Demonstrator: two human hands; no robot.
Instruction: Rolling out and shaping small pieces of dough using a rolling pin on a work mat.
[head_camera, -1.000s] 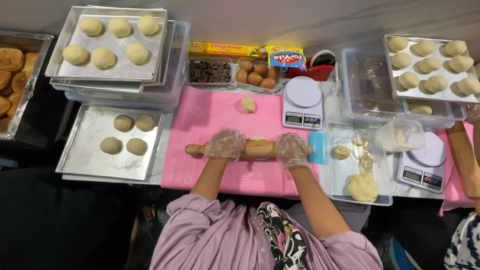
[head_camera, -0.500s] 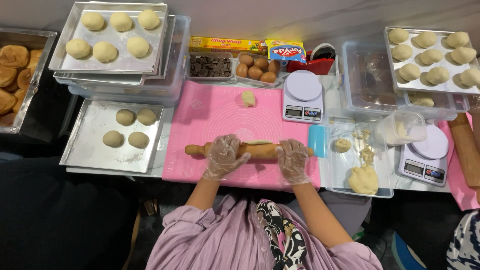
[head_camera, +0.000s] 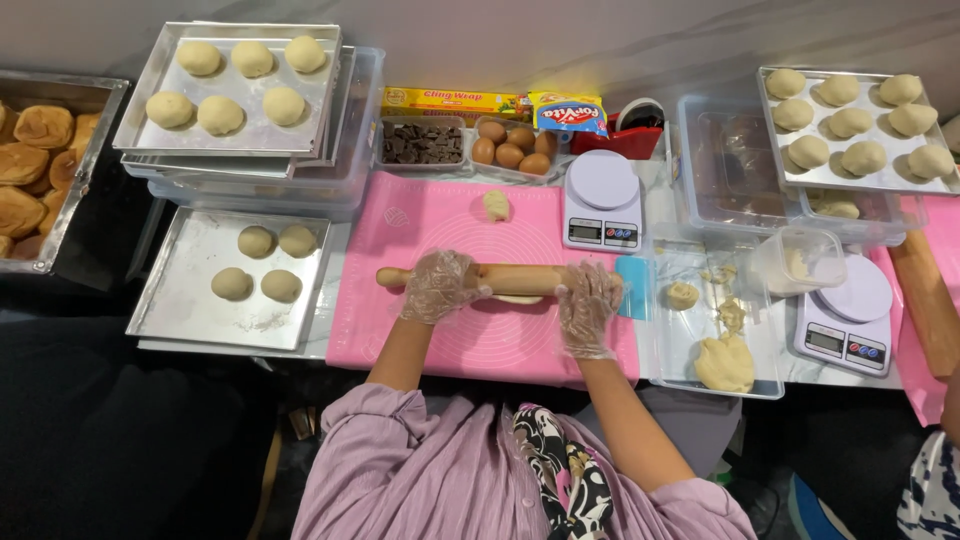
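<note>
Wooden rolling pin (head_camera: 515, 279) lies crosswise on pink silicone mat (head_camera: 440, 215), over a flattened piece of pale dough (head_camera: 519, 298). Left hand (head_camera: 438, 285) in clear plastic glove curls over its left part; right hand (head_camera: 587, 303), also gloved, presses its right end. Small dough lump (head_camera: 496, 205) sits farther up the mat, white kitchen scale (head_camera: 601, 200) just beside.

Grey wall (head_camera: 600, 40), dark floor (head_camera: 120, 440), even light
</note>
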